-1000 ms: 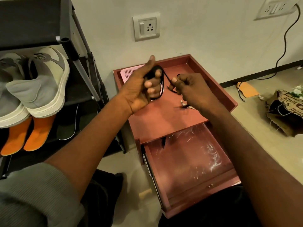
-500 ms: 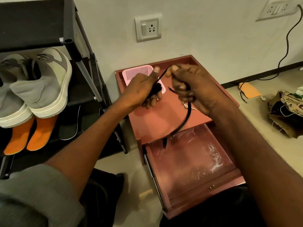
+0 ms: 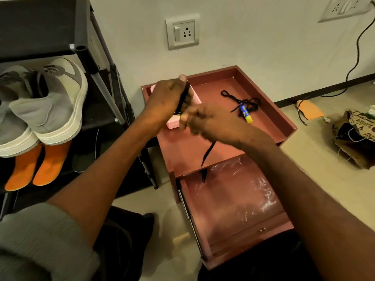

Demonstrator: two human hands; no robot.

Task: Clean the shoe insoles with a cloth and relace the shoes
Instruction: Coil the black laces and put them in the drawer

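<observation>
My left hand (image 3: pixel 168 100) grips a bundled black shoelace (image 3: pixel 183 98) above the back left of the pink cabinet top (image 3: pixel 188 151). My right hand (image 3: pixel 211 123), blurred, holds the same lace just to its right; the loose end (image 3: pixel 208 154) hangs down over the front edge. A second black lace (image 3: pixel 245 102) lies on the cabinet top at the right. A pair of grey sneakers (image 3: pixel 48 104) sits on the black shoe rack (image 3: pixel 89 61) at left, with two orange insoles (image 3: pixel 38 167) leaning below them.
A pink perforated tray (image 3: pixel 173 122) sits under my hands. A blue and yellow tube (image 3: pixel 245 114) lies on the second lace. The drawer (image 3: pixel 233 203) is pulled open, lined with clear plastic. A paper bag (image 3: pixel 355 136) and a cable lie on the floor at right.
My right hand dropped from beside the left hand's thumb to lower and right, pulling the lace around the bundle. The second lace and the tube are now uncovered.
</observation>
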